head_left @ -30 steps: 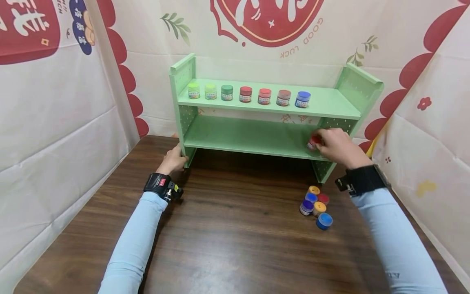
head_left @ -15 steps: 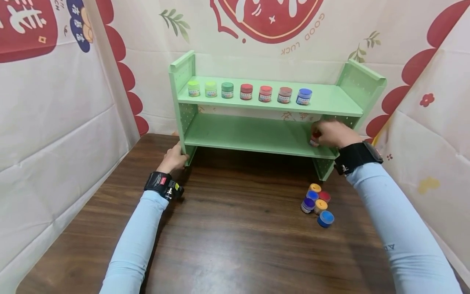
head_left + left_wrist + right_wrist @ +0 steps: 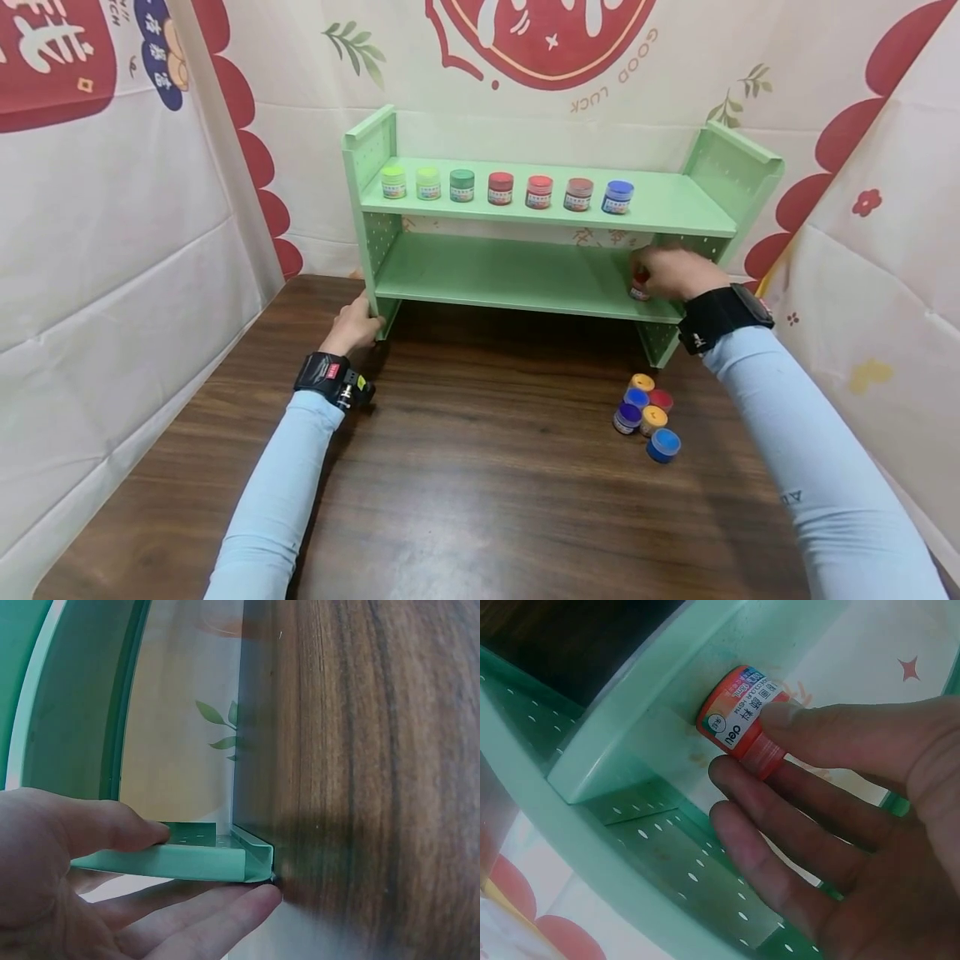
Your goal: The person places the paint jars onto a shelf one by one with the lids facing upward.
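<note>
A light green two-tier shelf (image 3: 495, 271) stands on the wooden table. My left hand (image 3: 351, 327) grips the foot of its left side panel (image 3: 172, 862), thumb on one face and fingers on the other. At the right end of the lower tier, my right hand (image 3: 678, 273) pinches a small red paint jar (image 3: 739, 709) by its lid, between thumb and fingers. In the right wrist view the jar's base is against the tier and its white label shows. In the head view the hand covers part of the jar (image 3: 639, 292).
Along the upper tier runs a row of paint jars, from light green (image 3: 393, 182) through red (image 3: 500, 188) to blue (image 3: 617, 197). Several more jars, including a light blue one (image 3: 663, 446), cluster on the table (image 3: 480, 467) below the right end. Printed cloth (image 3: 480, 125) hangs behind.
My right hand has gone slightly up and farther back over the lower tier with the red paint jar, which now stands more upright. My left hand keeps its grip on the side panel.
</note>
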A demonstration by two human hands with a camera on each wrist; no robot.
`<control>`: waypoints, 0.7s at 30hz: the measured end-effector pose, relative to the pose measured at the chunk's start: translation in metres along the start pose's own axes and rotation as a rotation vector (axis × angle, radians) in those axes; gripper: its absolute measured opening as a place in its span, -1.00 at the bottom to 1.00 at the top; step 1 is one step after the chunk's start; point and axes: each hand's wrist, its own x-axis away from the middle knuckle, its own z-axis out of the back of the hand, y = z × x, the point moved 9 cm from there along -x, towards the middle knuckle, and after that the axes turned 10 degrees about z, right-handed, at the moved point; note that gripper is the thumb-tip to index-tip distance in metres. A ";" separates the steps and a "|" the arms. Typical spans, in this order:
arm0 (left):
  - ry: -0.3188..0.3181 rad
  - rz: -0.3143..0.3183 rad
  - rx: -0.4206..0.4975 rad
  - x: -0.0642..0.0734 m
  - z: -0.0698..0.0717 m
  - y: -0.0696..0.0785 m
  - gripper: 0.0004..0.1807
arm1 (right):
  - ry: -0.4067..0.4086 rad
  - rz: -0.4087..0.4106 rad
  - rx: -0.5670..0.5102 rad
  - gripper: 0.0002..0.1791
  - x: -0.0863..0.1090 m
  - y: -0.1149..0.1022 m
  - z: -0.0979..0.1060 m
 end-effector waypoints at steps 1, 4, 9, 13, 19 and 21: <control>-0.001 -0.002 -0.001 0.000 0.000 0.000 -0.43 | -0.005 0.000 0.003 -0.94 0.000 0.000 0.000; 0.004 -0.003 -0.009 0.000 0.000 0.001 -0.44 | -0.020 -0.008 0.016 -0.92 0.002 0.000 0.000; 0.005 0.001 -0.012 0.000 0.001 -0.001 -0.48 | -0.047 -0.026 0.034 -0.56 0.007 -0.001 0.001; 0.010 0.003 -0.013 0.000 0.002 -0.001 -0.49 | 0.008 -0.027 0.065 -0.51 0.012 -0.007 0.008; 0.019 0.000 -0.023 -0.002 0.002 -0.001 -0.51 | 0.178 0.002 0.027 -0.70 0.032 -0.027 0.024; 0.022 0.001 -0.027 -0.002 0.002 -0.001 -0.52 | 0.171 0.005 -0.017 -0.75 0.041 -0.033 0.022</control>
